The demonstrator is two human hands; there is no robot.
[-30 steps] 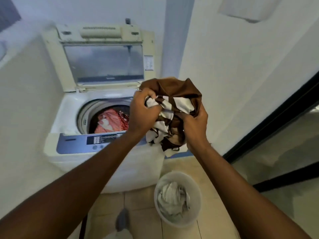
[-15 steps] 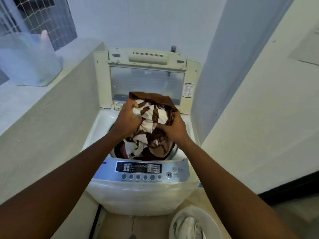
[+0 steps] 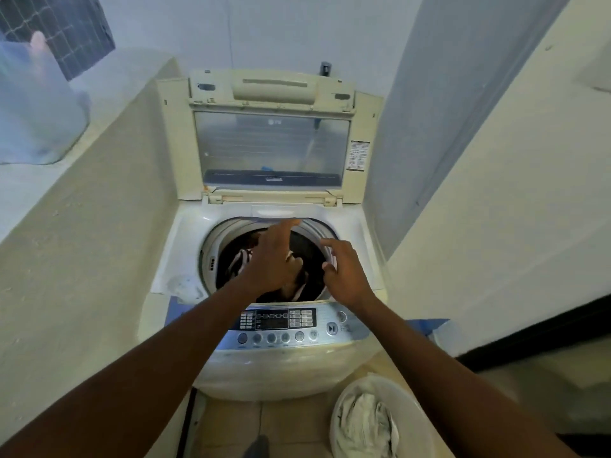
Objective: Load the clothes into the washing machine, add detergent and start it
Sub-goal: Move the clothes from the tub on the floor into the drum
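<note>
Left hand (image 3: 271,259): is hovering over the middle of the drum opening, at the centre of the frame, fingers loose and apart, forefinger stretching toward the rear rim, gripping nothing.
Right hand (image 3: 344,272): is hanging just right of it, over the drum's right edge, fingers spread and relaxed, holding nothing.
Brown-and-white garment (image 3: 239,261): is lying crumpled inside the drum, under the left hand; whether the fingers are touching it cannot be told.
Drum (image 3: 208,259): is showing its grey ring around the dark opening.
Washing machine (image 3: 178,246): is standing in the middle of the frame, between a pale low wall on the left and a wall on the right.
Lid (image 3: 271,143): is standing upright at the back, its window facing the camera.
Control panel (image 3: 281,322): is running along the near edge, below both wrists.
Basket (image 3: 350,390): is sitting on the floor at lower right, partly under the right forearm.
Pale cloth (image 3: 363,424): is lying bunched in the basket.
Plastic bag (image 3: 36,110): is resting on the ledge at upper left.
</note>
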